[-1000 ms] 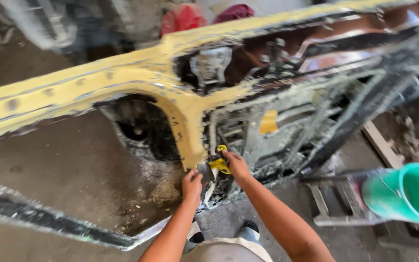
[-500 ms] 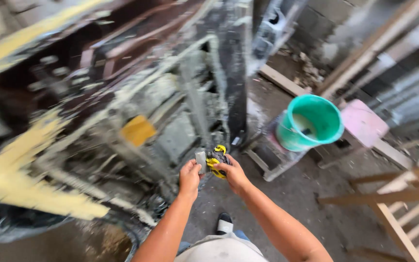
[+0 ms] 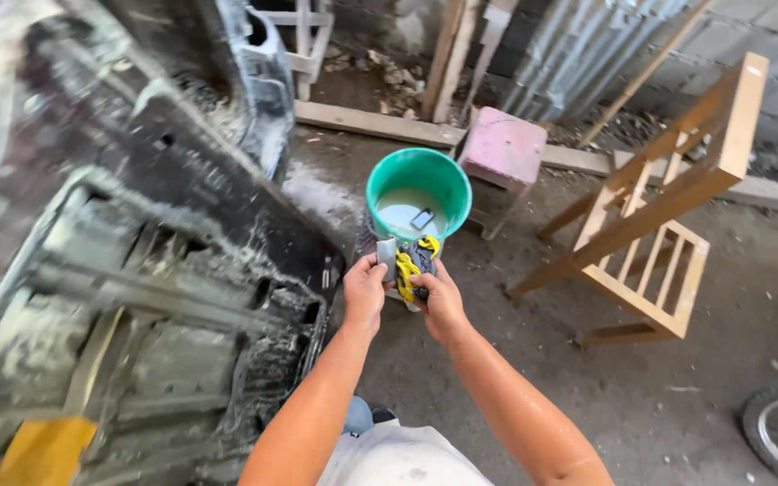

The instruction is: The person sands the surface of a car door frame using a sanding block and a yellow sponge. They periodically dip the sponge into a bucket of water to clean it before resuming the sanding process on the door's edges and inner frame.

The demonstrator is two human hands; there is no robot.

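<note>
CHANGE: view swung from car body (image 3: 137, 270) to green bucket (image 3: 380, 193) | LEFT: left hand (image 3: 364, 292) pinching grey pad (image 3: 387, 258) | RIGHT: right hand (image 3: 440, 301) clenching yellow-grey rag (image 3: 414, 263) | POSITION: both items just before bucket, likely rinse step

Both forearms are bare and wet-looking up to the left hand (image 3: 364, 290) and right hand (image 3: 443, 301), with no sleeves, gloves, watch or rings showing, above a pale off-white shirt (image 3: 402, 459) and a bit of blue trouser (image 3: 358, 416).
</note>
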